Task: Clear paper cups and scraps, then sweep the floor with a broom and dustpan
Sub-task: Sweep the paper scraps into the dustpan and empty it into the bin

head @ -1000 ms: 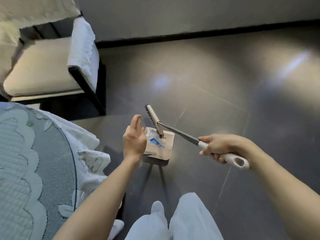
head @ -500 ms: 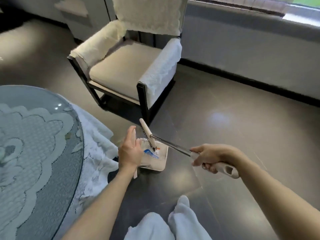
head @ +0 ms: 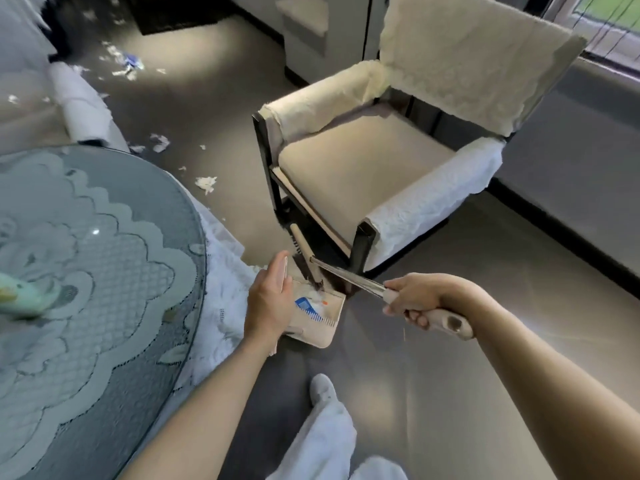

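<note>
Right hand (head: 419,299) grips the broom (head: 346,276), left hand (head: 268,301) holds the dustpan (head: 325,332); mid-sweep, I judge. Next I'd go for scraps (head: 206,183) beyond the left hand.

Beige plastic dustpan (head: 322,327) at centre; round lace-covered glass desk (head: 138,202) at 9 o'clock, cream cushioned armchair (head: 346,174) at 1 o'clock. Metal-shafted beige broom (head: 346,277) touches the dustpan's far edge. White paper scraps (head: 206,183) on the floor (head: 450,358) at 11 o'clock.

Left hand (head: 268,304) hides the dustpan (head: 320,329) handle. Green object (head: 24,297) on table (head: 104,209): blurred, cropped left. Far scraps (head: 130,65) too small to identify.
</note>
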`<action>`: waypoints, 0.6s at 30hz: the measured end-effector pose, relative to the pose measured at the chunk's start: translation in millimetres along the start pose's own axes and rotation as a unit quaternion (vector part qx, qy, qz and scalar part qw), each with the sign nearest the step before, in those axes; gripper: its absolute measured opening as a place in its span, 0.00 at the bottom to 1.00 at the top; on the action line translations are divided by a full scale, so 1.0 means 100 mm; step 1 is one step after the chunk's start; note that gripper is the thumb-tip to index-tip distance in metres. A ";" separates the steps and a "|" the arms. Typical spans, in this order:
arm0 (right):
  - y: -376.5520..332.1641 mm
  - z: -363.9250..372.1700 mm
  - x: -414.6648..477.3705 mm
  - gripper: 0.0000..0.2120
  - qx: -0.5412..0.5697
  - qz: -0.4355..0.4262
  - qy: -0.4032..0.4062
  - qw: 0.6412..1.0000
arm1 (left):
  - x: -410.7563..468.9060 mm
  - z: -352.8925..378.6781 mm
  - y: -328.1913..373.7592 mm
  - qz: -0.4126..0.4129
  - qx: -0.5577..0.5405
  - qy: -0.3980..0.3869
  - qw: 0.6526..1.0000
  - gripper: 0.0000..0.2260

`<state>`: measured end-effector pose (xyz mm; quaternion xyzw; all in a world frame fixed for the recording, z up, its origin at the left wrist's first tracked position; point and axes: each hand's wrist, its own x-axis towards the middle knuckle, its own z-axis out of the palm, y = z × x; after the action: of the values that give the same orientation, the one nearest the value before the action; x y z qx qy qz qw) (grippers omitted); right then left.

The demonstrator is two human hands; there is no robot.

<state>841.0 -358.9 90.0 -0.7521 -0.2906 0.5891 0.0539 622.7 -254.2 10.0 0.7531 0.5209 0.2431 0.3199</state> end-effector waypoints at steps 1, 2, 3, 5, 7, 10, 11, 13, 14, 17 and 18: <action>-0.11 -0.11 0.10 0.15 -0.010 -0.001 -0.008 1.000 | 0.11 0.02 -0.01 -0.010 0.004 0.006 1.000 0.19; -0.22 -0.21 0.20 0.14 -0.024 -0.002 -0.021 0.999 | 0.21 0.03 -0.01 -0.016 0.008 0.015 1.000 0.19; -0.34 -0.32 0.30 0.13 -0.038 -0.002 -0.032 0.999 | 0.31 0.03 -0.02 -0.022 0.012 0.022 0.999 0.19; -0.58 -0.51 0.47 0.13 -0.066 -0.007 -0.042 0.997 | 0.49 0.03 -0.05 -0.027 0.017 0.028 0.999 0.18; -0.83 -0.70 0.65 0.17 -0.130 -0.016 -0.038 0.991 | 0.61 0.02 -0.08 -0.024 0.027 0.040 0.999 0.17; -1.18 -0.95 0.94 0.06 -0.161 -0.018 -0.048 0.986 | 0.75 0.06 -0.10 -0.046 0.025 0.068 0.996 0.18; -1.30 -1.02 1.05 0.04 -0.186 -0.032 -0.041 0.981 | 0.79 0.07 -0.11 -0.054 0.027 0.082 0.995 0.19; -1.56 -1.17 1.26 0.04 -0.255 -0.059 -0.037 0.964 | 0.83 0.11 -0.14 -0.072 0.036 0.118 0.990 0.20; -1.68 -1.24 1.36 0.09 -0.285 -0.064 -0.045 0.955 | 0.84 0.14 -0.14 -0.086 0.039 0.134 0.986 0.21; -1.99 -1.45 1.67 0.16 -0.321 -0.072 -0.066 0.942 | 0.85 0.21 -0.10 -0.145 0.042 0.180 0.972 0.23; -2.08 -1.50 1.77 0.16 -0.326 -0.072 -0.072 0.940 | 0.86 0.24 -0.06 -0.164 0.043 0.198 0.966 0.23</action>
<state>925.5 -59.2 71.8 -0.6613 -0.5230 0.5090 -0.1733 664.8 -177.3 -8.5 0.6073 0.7000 0.3090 0.2136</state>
